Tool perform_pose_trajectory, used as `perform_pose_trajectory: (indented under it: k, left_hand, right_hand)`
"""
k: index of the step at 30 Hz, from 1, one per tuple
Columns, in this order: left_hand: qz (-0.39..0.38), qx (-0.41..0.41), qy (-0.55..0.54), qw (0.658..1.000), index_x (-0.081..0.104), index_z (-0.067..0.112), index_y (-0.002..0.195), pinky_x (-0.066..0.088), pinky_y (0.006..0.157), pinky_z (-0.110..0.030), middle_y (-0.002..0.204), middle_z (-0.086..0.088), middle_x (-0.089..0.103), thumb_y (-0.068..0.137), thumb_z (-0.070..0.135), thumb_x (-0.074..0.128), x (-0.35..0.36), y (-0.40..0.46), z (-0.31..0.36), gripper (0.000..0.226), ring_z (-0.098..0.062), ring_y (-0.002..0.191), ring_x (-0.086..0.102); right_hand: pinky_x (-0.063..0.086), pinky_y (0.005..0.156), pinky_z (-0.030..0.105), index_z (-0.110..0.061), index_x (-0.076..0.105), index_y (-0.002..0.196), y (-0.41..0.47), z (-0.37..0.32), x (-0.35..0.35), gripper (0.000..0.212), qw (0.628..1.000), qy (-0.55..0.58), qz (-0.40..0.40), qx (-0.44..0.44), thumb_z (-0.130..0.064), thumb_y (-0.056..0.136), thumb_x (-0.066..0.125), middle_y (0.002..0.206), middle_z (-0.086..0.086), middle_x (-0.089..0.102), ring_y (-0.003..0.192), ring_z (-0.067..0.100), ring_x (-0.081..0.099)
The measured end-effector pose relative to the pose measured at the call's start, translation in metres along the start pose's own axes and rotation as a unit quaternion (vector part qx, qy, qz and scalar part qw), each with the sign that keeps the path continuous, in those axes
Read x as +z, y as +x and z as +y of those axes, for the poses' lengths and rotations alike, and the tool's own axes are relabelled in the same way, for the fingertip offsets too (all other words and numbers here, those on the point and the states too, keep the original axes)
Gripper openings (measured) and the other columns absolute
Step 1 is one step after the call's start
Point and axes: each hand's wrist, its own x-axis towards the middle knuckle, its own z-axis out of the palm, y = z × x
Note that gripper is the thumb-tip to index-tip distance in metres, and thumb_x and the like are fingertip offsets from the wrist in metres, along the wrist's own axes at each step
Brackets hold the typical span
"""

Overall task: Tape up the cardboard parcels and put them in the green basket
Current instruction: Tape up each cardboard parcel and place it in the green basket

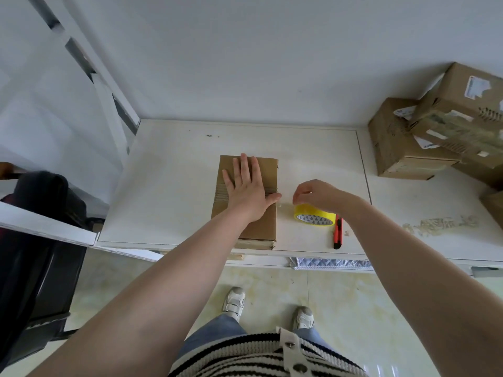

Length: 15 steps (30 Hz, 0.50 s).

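One flat stack of cardboard lies on the white table, its near end at the table's front edge, and it serves as the marker for everything else here. The left hand lies flat on top of the stack, fingers straight and spread, thumb reaching out over the right edge. How many folded sheets make up the stack is hard to count; only thin layered edges show at the near end. Just right of the stack sits one yellow tape roll, lying flat, and the right hand hovers over it with fingers curled downward; whether the fingertips pinch a tape end or hold nothing, I cannot tell. Just beyond the roll, further right of the stack, lies one red cutter, its upper end hidden under the right forearm. Far right of the stack stands a pile of used boxes, at least three, leaning on each other, with more cut off by the frame's edge. Left of the stack, beyond the table, a dark chair is only partly seen. No green basket is in view.
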Motion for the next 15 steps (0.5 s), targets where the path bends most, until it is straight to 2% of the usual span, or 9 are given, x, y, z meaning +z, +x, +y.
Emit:
perform_pose_trajectory:
  k: [5, 8, 10, 12, 13, 15]
  left_hand:
    - [0.004, 0.001, -0.004, 1.0, -0.026, 0.007, 0.149, -0.021, 0.111, -0.054, 0.155, -0.017, -0.034, 0.093, 0.065, 0.04, 0.0, -0.001, 0.0, 0.104, -0.034, 0.144, -0.03]
    - [0.006, 0.001, 0.0, 1.0, -0.024, 0.007, 0.15, -0.02, 0.111, -0.054, 0.156, -0.018, -0.033, 0.093, 0.065, 0.039, -0.002, -0.002, 0.001, 0.102, -0.035, 0.144, -0.029]
    - [0.027, 0.008, 0.006, 1.0, -0.019, 0.01, 0.152, -0.017, 0.113, -0.056, 0.157, -0.02, -0.03, 0.094, 0.062, 0.04, -0.003, -0.008, 0.004, 0.098, -0.037, 0.145, -0.027]
    - [0.111, 0.05, 0.015, 0.992, -0.002, 0.014, 0.156, -0.012, 0.116, -0.056, 0.16, -0.02, -0.019, 0.096, 0.055, 0.044, -0.002, -0.017, 0.009, 0.086, -0.038, 0.147, -0.019]
    - [0.161, 0.085, -0.013, 0.983, 0.014, 0.016, 0.156, -0.004, 0.118, -0.054, 0.163, -0.018, -0.006, 0.096, 0.049, 0.048, -0.003, -0.023, 0.013, 0.077, -0.038, 0.15, -0.008]
    - [0.194, 0.143, -0.168, 0.956, 0.046, 0.014, 0.14, 0.024, 0.117, -0.047, 0.152, -0.013, 0.033, 0.094, 0.04, 0.06, -0.007, -0.033, 0.027, 0.055, -0.032, 0.141, 0.029]
  right_hand:
    - [0.041, 0.071, 0.022, -0.018, 0.073, 0.086, -0.02, 0.012, -0.002, 0.006, 0.995, 0.08, 0.055, -0.011, -0.014, 0.088, 0.068, 0.089, -0.012, 0.065, 0.08, 0.003, 0.056]
    - [0.041, 0.064, 0.022, -0.015, 0.074, 0.089, -0.038, 0.024, 0.0, 0.005, 0.981, 0.155, 0.117, 0.019, -0.014, 0.087, 0.069, 0.089, -0.011, 0.064, 0.077, 0.006, 0.055]
    - [0.041, 0.065, 0.025, -0.016, 0.074, 0.084, -0.05, 0.028, 0.001, 0.005, 0.958, 0.231, 0.163, 0.039, -0.013, 0.086, 0.07, 0.088, -0.007, 0.066, 0.078, 0.01, 0.055]
    - [0.041, 0.066, 0.026, -0.019, 0.073, 0.081, -0.059, 0.025, 0.004, 0.015, 0.938, 0.288, 0.189, 0.039, -0.008, 0.088, 0.065, 0.089, -0.005, 0.066, 0.079, 0.012, 0.055]
    - [0.042, 0.066, 0.026, -0.019, 0.072, 0.081, -0.062, 0.021, 0.005, 0.019, 0.931, 0.308, 0.195, 0.035, -0.004, 0.088, 0.062, 0.091, -0.003, 0.067, 0.078, 0.013, 0.056]
    - [0.043, 0.066, 0.027, -0.02, 0.072, 0.084, -0.066, 0.012, 0.009, 0.025, 0.918, 0.337, 0.208, 0.023, 0.001, 0.088, 0.058, 0.097, 0.003, 0.067, 0.077, 0.016, 0.057]
